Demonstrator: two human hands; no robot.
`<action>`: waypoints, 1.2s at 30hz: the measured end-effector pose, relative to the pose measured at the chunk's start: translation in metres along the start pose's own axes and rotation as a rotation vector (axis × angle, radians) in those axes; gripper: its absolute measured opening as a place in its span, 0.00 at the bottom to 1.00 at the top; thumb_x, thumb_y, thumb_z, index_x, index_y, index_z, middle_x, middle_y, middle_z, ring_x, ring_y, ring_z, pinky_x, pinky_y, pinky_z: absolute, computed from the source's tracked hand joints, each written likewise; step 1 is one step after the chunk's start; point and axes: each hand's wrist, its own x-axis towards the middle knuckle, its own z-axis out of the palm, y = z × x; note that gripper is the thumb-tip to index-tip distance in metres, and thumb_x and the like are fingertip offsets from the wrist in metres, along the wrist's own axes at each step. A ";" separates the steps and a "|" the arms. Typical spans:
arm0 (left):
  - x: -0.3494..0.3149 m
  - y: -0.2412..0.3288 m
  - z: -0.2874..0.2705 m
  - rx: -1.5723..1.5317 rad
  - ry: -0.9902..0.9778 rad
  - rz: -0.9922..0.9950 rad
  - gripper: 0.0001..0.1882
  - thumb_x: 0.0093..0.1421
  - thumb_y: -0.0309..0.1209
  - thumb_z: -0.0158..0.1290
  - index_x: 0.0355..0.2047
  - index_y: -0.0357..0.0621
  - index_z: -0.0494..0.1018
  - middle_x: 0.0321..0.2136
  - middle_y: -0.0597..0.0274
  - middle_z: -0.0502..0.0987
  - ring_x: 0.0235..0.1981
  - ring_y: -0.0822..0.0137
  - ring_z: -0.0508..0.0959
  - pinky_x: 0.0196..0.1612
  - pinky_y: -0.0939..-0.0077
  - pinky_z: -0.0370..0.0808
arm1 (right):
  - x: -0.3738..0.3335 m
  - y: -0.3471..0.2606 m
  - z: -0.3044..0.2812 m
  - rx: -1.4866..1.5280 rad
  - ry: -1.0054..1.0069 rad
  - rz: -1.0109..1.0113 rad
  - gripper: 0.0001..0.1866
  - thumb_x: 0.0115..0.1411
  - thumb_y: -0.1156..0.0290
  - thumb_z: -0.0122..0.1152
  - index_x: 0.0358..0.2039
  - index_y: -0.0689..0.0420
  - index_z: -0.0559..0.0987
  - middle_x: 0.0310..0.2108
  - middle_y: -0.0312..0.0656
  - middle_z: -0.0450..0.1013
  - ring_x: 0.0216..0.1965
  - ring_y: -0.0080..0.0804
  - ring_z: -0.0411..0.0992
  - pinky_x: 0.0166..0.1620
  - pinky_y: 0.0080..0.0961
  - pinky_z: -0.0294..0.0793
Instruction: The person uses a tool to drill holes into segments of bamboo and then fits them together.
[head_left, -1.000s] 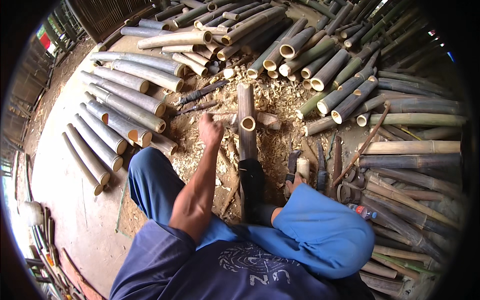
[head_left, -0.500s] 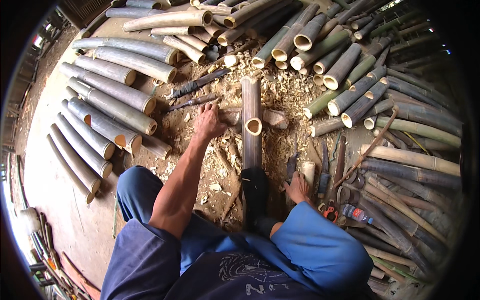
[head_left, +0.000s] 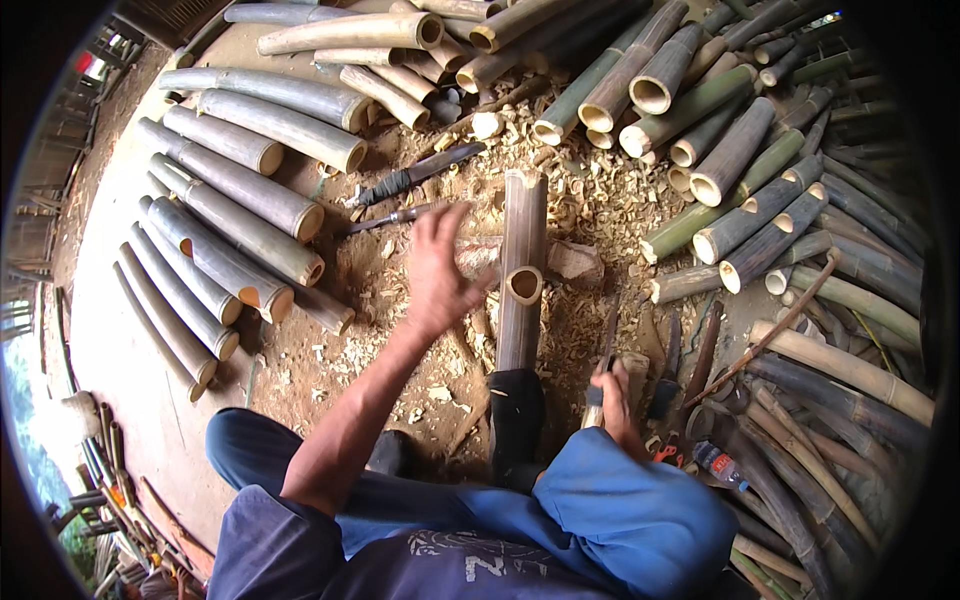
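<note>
In front of me a bamboo tube [head_left: 523,225] with a round hole cut in its upper side lies across a wooden block [head_left: 576,261]. My black-covered foot [head_left: 514,405] presses on its near end. My left hand [head_left: 441,275] is raised just left of the tube, fingers spread, holding nothing. Low on the right, beside my knee, my right hand [head_left: 617,398] is closed round the handle of a narrow-bladed knife [head_left: 610,335], its blade pointing away from me. Two more bladed tools lie beyond my left hand: a knife with a dark wrapped handle [head_left: 388,187] and a slimmer one [head_left: 385,220].
Pale wood shavings [head_left: 585,185] cover the ground around the block. Cut bamboo tubes [head_left: 240,185] lie in a row at the left, and more bamboo [head_left: 735,150] is piled at the far right. Another dark-handled blade [head_left: 665,385] and a plastic bottle [head_left: 718,463] lie right of my right hand.
My left hand has lifted off the block and opened toward the tube. My right hand has picked up the knife from the ground. The view has shifted slightly.
</note>
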 end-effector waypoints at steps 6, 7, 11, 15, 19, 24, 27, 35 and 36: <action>-0.013 0.158 -0.002 -0.170 -0.504 0.648 0.48 0.45 0.41 0.70 0.67 0.49 0.62 0.67 0.45 0.58 0.67 0.46 0.59 0.61 0.51 0.68 | 0.025 -0.133 0.057 1.247 -0.396 0.231 0.19 0.58 0.66 0.54 0.50 0.56 0.69 0.44 0.43 0.69 0.46 0.38 0.73 0.52 0.31 0.79; -0.014 0.165 0.008 -0.128 -0.567 0.697 0.44 0.51 0.44 0.67 0.67 0.51 0.62 0.67 0.47 0.58 0.68 0.47 0.58 0.62 0.53 0.64 | 0.029 -0.138 0.066 1.294 -0.417 0.263 0.19 0.59 0.66 0.53 0.51 0.56 0.68 0.45 0.44 0.68 0.47 0.38 0.73 0.53 0.31 0.78; -0.012 0.153 0.056 0.009 -0.816 0.641 0.41 0.56 0.48 0.61 0.67 0.53 0.61 0.68 0.46 0.57 0.69 0.47 0.59 0.64 0.55 0.58 | 0.040 -0.148 0.084 1.403 -0.437 0.353 0.21 0.62 0.64 0.52 0.55 0.57 0.67 0.49 0.46 0.68 0.50 0.37 0.72 0.55 0.31 0.77; 0.021 0.145 0.059 0.262 -1.301 0.487 0.39 0.50 0.36 0.68 0.62 0.53 0.64 0.66 0.45 0.59 0.66 0.47 0.65 0.58 0.53 0.69 | 0.050 -0.154 0.091 1.370 -0.420 0.412 0.23 0.66 0.63 0.50 0.58 0.57 0.65 0.53 0.48 0.68 0.53 0.37 0.71 0.57 0.31 0.76; 0.028 0.128 0.083 0.141 -1.322 0.393 0.41 0.45 0.30 0.70 0.61 0.52 0.64 0.64 0.44 0.60 0.56 0.50 0.76 0.52 0.56 0.79 | 0.063 -0.176 0.078 1.041 -0.343 0.431 0.24 0.69 0.62 0.48 0.62 0.57 0.63 0.56 0.50 0.67 0.57 0.36 0.70 0.59 0.31 0.75; 0.026 0.097 0.079 -0.214 -0.717 0.289 0.43 0.50 0.16 0.60 0.66 0.58 0.63 0.69 0.40 0.53 0.54 0.48 0.77 0.57 0.63 0.80 | 0.102 -0.216 0.037 -0.535 -0.380 0.239 0.26 0.73 0.61 0.46 0.67 0.58 0.61 0.61 0.52 0.67 0.61 0.35 0.69 0.62 0.31 0.73; 0.026 0.101 0.073 -0.378 -0.421 0.175 0.48 0.49 0.13 0.59 0.69 0.61 0.60 0.69 0.40 0.53 0.54 0.46 0.76 0.59 0.64 0.79 | 0.140 -0.210 0.004 -1.133 -0.623 -0.500 0.21 0.66 0.72 0.54 0.59 0.59 0.72 0.49 0.54 0.75 0.48 0.37 0.76 0.52 0.33 0.80; 0.006 0.088 0.096 -0.595 0.357 -0.151 0.57 0.50 0.23 0.66 0.73 0.41 0.41 0.63 0.36 0.53 0.60 0.42 0.64 0.62 0.45 0.70 | 0.174 -0.259 0.066 -1.597 -0.406 -1.360 0.04 0.53 0.69 0.67 0.25 0.52 0.80 0.21 0.33 0.69 0.30 0.27 0.68 0.44 0.31 0.69; 0.001 0.096 0.102 -0.532 0.290 -0.135 0.58 0.51 0.23 0.66 0.73 0.41 0.39 0.62 0.35 0.53 0.61 0.41 0.64 0.63 0.44 0.69 | 0.181 -0.244 0.058 -1.608 -0.517 -1.193 0.04 0.53 0.68 0.67 0.25 0.51 0.80 0.21 0.33 0.70 0.30 0.27 0.69 0.42 0.31 0.69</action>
